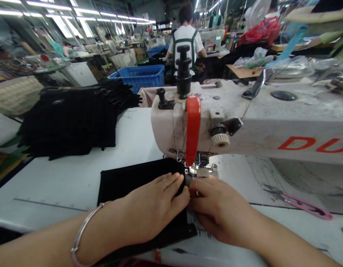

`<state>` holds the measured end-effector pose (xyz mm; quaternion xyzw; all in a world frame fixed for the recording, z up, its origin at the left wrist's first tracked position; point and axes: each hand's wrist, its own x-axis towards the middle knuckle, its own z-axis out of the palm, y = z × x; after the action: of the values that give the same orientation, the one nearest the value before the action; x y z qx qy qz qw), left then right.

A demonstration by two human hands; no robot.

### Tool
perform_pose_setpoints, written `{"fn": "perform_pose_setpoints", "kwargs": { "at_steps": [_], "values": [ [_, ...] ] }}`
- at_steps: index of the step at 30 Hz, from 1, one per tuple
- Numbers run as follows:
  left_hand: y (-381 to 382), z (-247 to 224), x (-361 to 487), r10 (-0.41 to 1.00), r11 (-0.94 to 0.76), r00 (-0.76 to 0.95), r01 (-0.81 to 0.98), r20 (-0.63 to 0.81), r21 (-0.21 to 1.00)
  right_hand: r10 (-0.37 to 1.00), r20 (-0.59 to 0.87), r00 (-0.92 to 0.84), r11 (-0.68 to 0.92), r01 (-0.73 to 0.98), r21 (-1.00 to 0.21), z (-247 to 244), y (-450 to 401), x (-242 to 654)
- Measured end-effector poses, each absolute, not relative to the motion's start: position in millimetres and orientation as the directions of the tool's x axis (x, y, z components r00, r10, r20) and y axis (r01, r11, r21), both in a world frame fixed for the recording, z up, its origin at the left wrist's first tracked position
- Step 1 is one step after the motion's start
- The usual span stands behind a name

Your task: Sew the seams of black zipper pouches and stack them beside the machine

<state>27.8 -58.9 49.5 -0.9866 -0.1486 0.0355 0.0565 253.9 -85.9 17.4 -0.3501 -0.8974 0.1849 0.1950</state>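
A black fabric piece (132, 180) lies on the white sewing table (132, 129), its right edge by the needle area of a sewing machine (252, 122). My left hand (160, 202) rests flat on top of it, fingers stretched toward the presser foot (202, 172). Just in front of the foot, my right hand (218, 209) is closed, with thumb and fingers pinched at the fabric's right edge. The fingertips of both hands nearly meet there. The needle itself is hidden behind the orange guard (193, 129).
A stack of black fabric pieces (74, 118) sits at the table's left. Pink-handled thread snips (302, 204) lie right of my right hand. Beyond the machine are a blue crate (140, 76) and a seated person (185, 40) facing away.
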Motion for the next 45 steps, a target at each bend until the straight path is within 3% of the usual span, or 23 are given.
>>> {"fn": "perform_pose_setpoints", "kwargs": {
  "at_steps": [3,10,15,20,27,32,36,45],
  "values": [
    [-84.8,55.7,20.8,0.346,-0.938,0.938,0.346,-0.006,-0.036,0.658,0.157,-0.737,0.698,0.517,-0.496,20.6,-86.4,256.6],
    [-119.4,38.3,26.7,0.480,-0.874,0.857,0.485,0.185,0.022,0.548,0.102,-0.830,0.701,0.390,-0.598,23.0,-86.8,262.2],
    [-124.8,21.9,21.6,0.550,-0.835,0.794,0.529,0.258,0.152,0.539,0.089,-0.837,0.709,0.394,-0.584,26.4,-87.3,263.8],
    [-131.9,17.7,22.8,0.609,-0.792,0.743,0.588,0.278,0.164,0.539,0.089,-0.838,0.722,0.405,-0.561,27.9,-88.2,264.2],
    [-129.7,14.5,23.9,0.544,-0.838,0.779,0.521,0.312,0.161,0.554,0.108,-0.826,0.718,0.408,-0.564,26.9,-89.7,263.9],
    [-121.6,20.2,21.1,0.529,-0.849,0.795,0.495,0.296,0.185,0.711,0.202,-0.674,0.645,0.509,-0.571,24.5,-90.8,262.8],
    [-110.2,22.0,18.9,0.501,-0.865,0.807,0.454,0.313,0.213,0.700,0.214,-0.681,0.673,0.529,-0.516,16.5,-89.4,260.3],
    [-62.9,9.7,9.9,0.410,-0.908,0.844,0.340,0.346,0.247,0.740,0.224,-0.634,0.636,0.550,-0.541,14.5,-84.7,256.3]
  ]
}}
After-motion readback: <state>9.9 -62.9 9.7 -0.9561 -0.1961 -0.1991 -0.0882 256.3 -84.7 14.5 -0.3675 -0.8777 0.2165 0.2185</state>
